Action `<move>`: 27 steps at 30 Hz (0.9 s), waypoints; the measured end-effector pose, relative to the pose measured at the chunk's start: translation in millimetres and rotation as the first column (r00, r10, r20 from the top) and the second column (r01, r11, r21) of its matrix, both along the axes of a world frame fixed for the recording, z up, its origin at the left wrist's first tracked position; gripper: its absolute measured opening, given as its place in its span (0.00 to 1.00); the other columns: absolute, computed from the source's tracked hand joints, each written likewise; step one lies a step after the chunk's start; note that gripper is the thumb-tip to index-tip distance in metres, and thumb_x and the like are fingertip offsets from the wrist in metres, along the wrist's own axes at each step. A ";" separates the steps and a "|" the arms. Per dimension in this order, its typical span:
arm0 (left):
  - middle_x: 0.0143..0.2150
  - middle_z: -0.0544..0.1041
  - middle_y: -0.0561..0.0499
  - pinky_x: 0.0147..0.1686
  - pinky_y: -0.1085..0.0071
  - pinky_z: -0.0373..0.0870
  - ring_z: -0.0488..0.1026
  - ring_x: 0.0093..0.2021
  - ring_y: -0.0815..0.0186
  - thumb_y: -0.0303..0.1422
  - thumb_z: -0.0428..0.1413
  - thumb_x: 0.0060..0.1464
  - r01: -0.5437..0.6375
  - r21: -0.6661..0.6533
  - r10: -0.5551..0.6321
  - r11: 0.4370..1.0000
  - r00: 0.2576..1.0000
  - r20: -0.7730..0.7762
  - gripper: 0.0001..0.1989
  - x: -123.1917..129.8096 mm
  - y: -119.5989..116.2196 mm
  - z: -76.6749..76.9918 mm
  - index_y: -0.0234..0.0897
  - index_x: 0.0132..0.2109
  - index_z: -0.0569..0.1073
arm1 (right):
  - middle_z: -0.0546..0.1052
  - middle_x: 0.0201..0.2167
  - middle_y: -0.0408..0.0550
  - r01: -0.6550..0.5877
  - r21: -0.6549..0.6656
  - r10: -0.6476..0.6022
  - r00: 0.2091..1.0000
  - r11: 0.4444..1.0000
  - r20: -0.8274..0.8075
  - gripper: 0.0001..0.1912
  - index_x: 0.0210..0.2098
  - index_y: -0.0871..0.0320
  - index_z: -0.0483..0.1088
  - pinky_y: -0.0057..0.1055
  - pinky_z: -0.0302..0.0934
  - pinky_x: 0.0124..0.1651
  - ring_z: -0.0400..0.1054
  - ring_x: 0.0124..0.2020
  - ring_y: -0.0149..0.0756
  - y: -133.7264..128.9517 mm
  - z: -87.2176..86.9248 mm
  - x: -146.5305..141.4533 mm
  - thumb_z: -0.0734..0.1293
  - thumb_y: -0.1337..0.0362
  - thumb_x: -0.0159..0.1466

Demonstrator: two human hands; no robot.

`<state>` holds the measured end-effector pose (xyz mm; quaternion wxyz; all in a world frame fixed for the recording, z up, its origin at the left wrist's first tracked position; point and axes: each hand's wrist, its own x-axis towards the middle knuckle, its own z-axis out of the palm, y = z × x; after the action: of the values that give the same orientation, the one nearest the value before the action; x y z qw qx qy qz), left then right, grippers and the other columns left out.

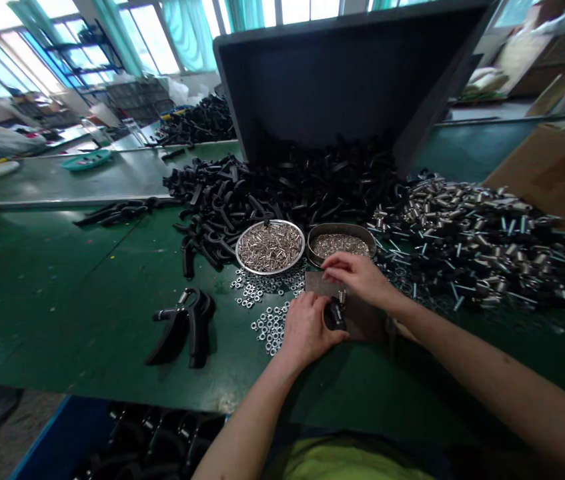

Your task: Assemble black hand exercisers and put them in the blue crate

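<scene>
My left hand (pixel 306 328) is shut around a black plastic grip handle (pixel 335 315), with its lower part hidden by my fingers. A steel coil spring (pixel 342 298) stands up from that handle. My right hand (pixel 353 277) curls over the spring's top and a grey metal plate (pixel 357 317), and I cannot tell whether it grips either. Loose steel hex nuts (pixel 270 327) lie left of my left hand. Two assembled black hand grippers (pixel 182 327) rest further left on the green table (pixel 62 333).
A steel dish of metal sleeves (pixel 270 247) and a round tin of small hardware (pixel 340 244) stand beyond my hands. Black handles (pixel 282 190) spill from a tilted black crate (pixel 322 80). Mixed parts (pixel 472 247) spread right, near a cardboard box (pixel 552 173). A blue bin (pixel 147 440) sits below the table edge.
</scene>
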<state>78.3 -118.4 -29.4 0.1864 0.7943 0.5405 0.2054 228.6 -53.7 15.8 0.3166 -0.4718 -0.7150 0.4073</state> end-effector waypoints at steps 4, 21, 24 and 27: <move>0.44 0.72 0.45 0.46 0.59 0.63 0.67 0.46 0.53 0.44 0.66 0.35 0.016 -0.008 -0.016 1.000 1.000 -0.003 0.28 -0.4 0.9 -0.8 0.38 0.45 0.72 | 0.75 0.29 0.45 0.061 0.071 -0.071 0.986 0.996 0.151 0.07 0.28 0.58 0.71 0.34 0.60 0.42 0.68 0.35 0.35 -26.5 -21.3 20.4 0.64 0.63 0.60; 0.43 0.72 0.46 0.45 0.60 0.63 0.67 0.46 0.55 0.44 0.65 0.37 0.022 0.028 -0.021 0.999 0.999 -0.024 0.29 -0.2 -2.3 1.8 0.38 0.47 0.68 | 0.76 0.33 0.50 -0.191 0.480 -0.107 0.844 0.856 0.526 0.12 0.32 0.59 0.74 0.34 0.58 0.43 0.65 0.40 0.38 -39.6 -33.3 18.0 0.60 0.64 0.65; 0.45 0.72 0.48 0.45 0.61 0.63 0.66 0.46 0.57 0.44 0.64 0.41 0.057 0.055 -0.055 0.997 0.998 -0.026 0.32 -1.1 -4.8 2.4 0.41 0.53 0.65 | 0.77 0.37 0.49 -0.116 0.391 -0.157 0.784 0.913 0.601 0.15 0.37 0.57 0.75 0.32 0.58 0.46 0.65 0.42 0.36 -8.1 -11.7 33.6 0.57 0.63 0.67; 0.45 0.72 0.49 0.44 0.61 0.63 0.66 0.46 0.57 0.46 0.62 0.44 0.081 0.063 -0.077 0.995 0.995 -0.061 0.31 -1.7 -5.7 2.8 0.43 0.54 0.65 | 0.77 0.38 0.53 0.013 0.310 -0.265 0.555 0.951 0.788 0.13 0.37 0.59 0.77 0.34 0.59 0.45 0.65 0.47 0.42 33.5 4.1 45.8 0.60 0.63 0.64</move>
<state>76.7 -124.1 -26.6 0.1524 0.8265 0.5067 0.1919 274.3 -20.1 19.9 0.0400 -0.6147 -0.7877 0.0137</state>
